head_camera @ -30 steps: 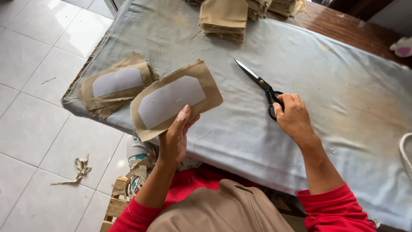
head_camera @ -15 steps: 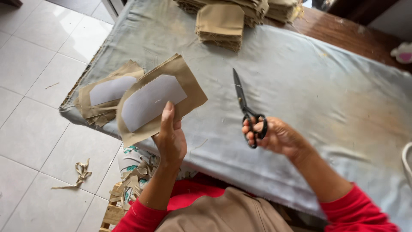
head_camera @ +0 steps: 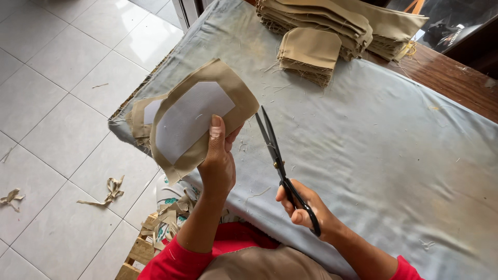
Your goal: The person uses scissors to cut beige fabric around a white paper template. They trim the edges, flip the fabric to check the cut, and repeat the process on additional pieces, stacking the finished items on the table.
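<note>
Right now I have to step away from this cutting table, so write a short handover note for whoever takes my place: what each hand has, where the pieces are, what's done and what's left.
Left hand: holds up a tan fabric piece with a white paper pattern on it, at the table's left edge.
Right hand: holds the black scissors, blades nearly closed, tips beside the piece's right edge, not yet cutting.
On the grey table cover: another patterned piece lies behind the held one; stacks of tan cut pieces sit at the far end.
Done: those stacks look trimmed; fabric scraps lie on the floor.
Left: probably trimming the held piece, then the one beneath.
</note>
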